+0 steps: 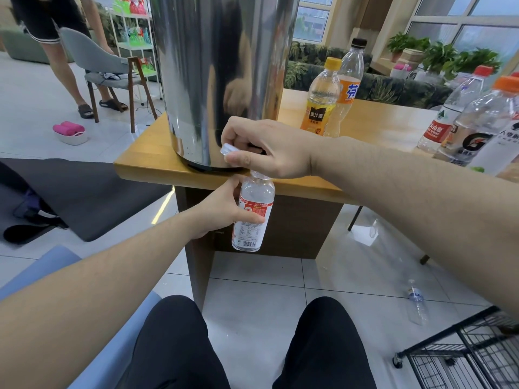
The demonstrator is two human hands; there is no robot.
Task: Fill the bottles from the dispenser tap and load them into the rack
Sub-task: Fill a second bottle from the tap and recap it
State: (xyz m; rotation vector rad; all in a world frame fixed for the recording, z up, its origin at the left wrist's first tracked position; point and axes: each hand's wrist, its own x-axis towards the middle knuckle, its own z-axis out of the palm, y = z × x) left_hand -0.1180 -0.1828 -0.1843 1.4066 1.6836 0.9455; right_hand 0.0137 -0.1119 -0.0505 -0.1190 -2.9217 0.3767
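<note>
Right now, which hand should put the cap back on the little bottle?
Probably the right hand: it pinches the small clear plastic cap directly above the neck of the small clear bottle with the red-and-white label. The left hand grips that bottle below the wooden table, so it is busy.

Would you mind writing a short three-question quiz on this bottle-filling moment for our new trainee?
1. True or false: the left hand holds the small bottle under the edge of the wooden table.
2. Multiple choice: the right hand is at A) the wire rack, B) the base of the steel dispenser, C) the yellow-capped bottle.
3. Fill in: a clear bottle lies on the ____ near the rack.

Key: 1 true; 2 B; 3 floor.
</note>
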